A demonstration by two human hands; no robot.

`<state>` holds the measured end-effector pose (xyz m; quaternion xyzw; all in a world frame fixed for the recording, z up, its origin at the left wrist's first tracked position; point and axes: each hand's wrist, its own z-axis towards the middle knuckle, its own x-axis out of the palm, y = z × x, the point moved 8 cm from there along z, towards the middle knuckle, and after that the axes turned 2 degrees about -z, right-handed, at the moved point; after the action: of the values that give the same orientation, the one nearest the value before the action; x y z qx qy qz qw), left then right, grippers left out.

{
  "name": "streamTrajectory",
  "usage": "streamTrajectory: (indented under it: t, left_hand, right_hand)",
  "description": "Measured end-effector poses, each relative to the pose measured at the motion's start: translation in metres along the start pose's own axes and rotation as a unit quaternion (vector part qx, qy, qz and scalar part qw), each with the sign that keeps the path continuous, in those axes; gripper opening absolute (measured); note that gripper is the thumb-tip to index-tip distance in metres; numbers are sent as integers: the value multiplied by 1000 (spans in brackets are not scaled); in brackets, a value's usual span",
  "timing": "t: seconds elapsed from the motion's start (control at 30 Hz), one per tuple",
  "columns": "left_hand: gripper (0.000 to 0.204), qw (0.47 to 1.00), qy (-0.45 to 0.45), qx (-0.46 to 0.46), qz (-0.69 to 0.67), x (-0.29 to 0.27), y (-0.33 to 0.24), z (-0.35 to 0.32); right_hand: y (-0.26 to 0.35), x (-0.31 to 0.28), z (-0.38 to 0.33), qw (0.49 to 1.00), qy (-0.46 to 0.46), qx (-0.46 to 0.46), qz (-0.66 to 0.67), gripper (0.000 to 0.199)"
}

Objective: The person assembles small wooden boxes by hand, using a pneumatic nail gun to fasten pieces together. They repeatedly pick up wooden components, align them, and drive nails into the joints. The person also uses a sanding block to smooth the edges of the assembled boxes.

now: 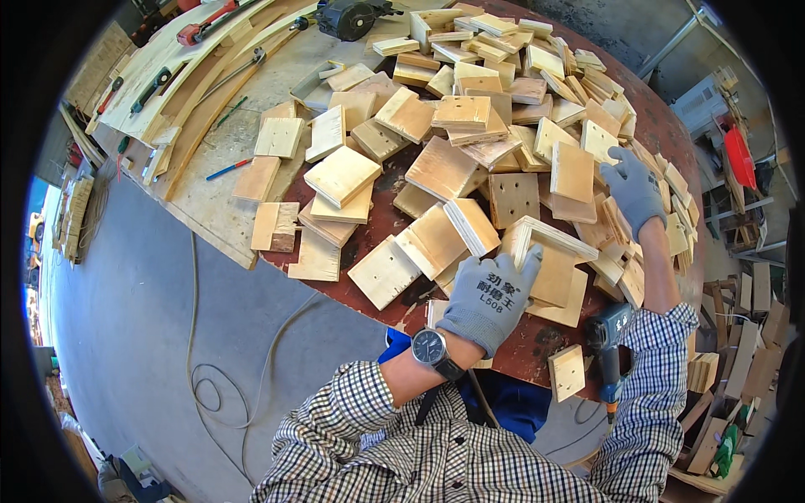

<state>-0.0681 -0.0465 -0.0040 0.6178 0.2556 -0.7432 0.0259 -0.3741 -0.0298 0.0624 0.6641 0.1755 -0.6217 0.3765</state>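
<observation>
Our grey-gloved left hand [490,295] half-curls by an L-shaped pale plywood piece [560,236], grip unclear; our right hand [633,189] spreads loosely beside a pale, squarish wooden block [594,139].

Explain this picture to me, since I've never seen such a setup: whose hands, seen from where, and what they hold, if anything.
There is no robot, just a person wearing grey gloves. A wide fisheye camera on their head looks down, so straight edges bend.

Many flat wooden pieces lie heaped on a dark red tabletop. A power tool lies beside the right forearm.

The left hand is at an L-shaped wooden piece; how firmly it grips is unclear. The right hand reaches over the heap's right side; I can't tell whether it holds anything.
</observation>
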Motion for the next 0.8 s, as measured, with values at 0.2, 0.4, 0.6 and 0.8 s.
streamTrajectory:
  t: [0.2,0.4,0.6,0.8]
  left_hand:
    - [76,1000,-7,3,-10,-3,-1,-1]
    - [76,999,-28,26,-13,-13,-6,-1]
    - [78,999,-23,29,-36,-14,-2,3]
    - [79,999,-23,38,-29,-13,-5,4]
  right_hand:
    - [0,-18,-18,999,-9,-22,38,49]
    - [-29,-35,-25,997,-51,-42,36,51]
    - [-68,-29,-3,981,25,62,-185,57]
    - [-80,2,1,983,3,34,-183,65]
